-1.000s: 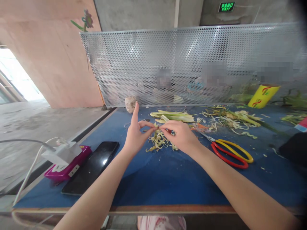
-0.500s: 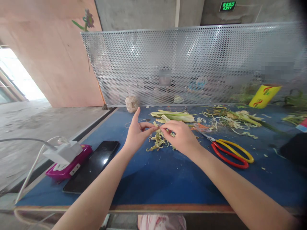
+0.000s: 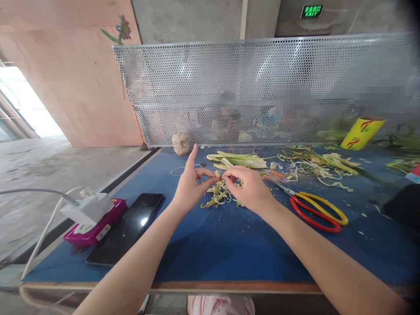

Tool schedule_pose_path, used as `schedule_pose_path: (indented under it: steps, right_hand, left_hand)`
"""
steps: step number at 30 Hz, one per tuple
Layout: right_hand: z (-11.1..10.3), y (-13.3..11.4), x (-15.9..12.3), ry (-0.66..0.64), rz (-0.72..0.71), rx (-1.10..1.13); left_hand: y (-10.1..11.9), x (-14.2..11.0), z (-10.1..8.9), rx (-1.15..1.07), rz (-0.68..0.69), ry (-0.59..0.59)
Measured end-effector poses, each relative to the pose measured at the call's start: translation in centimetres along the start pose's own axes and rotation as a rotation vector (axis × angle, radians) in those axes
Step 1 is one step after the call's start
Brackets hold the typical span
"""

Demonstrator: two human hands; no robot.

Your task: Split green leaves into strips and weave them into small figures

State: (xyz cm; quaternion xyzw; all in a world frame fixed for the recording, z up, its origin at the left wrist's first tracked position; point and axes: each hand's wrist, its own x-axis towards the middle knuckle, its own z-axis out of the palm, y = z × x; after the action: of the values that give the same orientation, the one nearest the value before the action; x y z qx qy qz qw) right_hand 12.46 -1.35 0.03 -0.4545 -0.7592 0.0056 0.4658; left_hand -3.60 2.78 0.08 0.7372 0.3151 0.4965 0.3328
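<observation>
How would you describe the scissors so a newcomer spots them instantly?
On the blue table, find the right hand, then look just to its right. The scissors lie there, in front of the pale strips, metal blades pointing away and left. Their two big loops, one red, one yellow, set them apart from the strips and the yellow roll.

green "EXIT" on dark sign (image 3: 311, 12), Chinese characters (image 3: 313, 8) above
</observation>
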Motion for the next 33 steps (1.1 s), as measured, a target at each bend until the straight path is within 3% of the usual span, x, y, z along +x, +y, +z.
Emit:
schedule_pose_path:
  steps: [8, 15, 21, 27, 33]
  right_hand:
    - [0.0, -0.7, 0.0, -0.003, -0.004, -0.099]
    - [0.2, 0.3, 0.5, 0.015, 0.353, 0.423]
    - [0.3, 1.3, 0.4, -0.012, 0.536, 0.627]
    - [0.4, 1.2, 0.3, -0.085, 0.625, 0.782]
    - [0.4, 0.7, 0.5, -0.097, 0.615, 0.835]
  left_hand:
    - [0.1, 0.0, 0.1, -0.117, -0.024, 0.022]
    - [0.6, 0.1, 0.5, -0.444, -0.206, 0.063]
    - [0.5, 0.0, 0.6, -0.538, -0.259, 0.080]
    - [0.5, -0.1, 0.7, -0.591, -0.244, 0.060]
    - [0.6, 0.0, 0.6, -0.623, -0.255, 0.092]
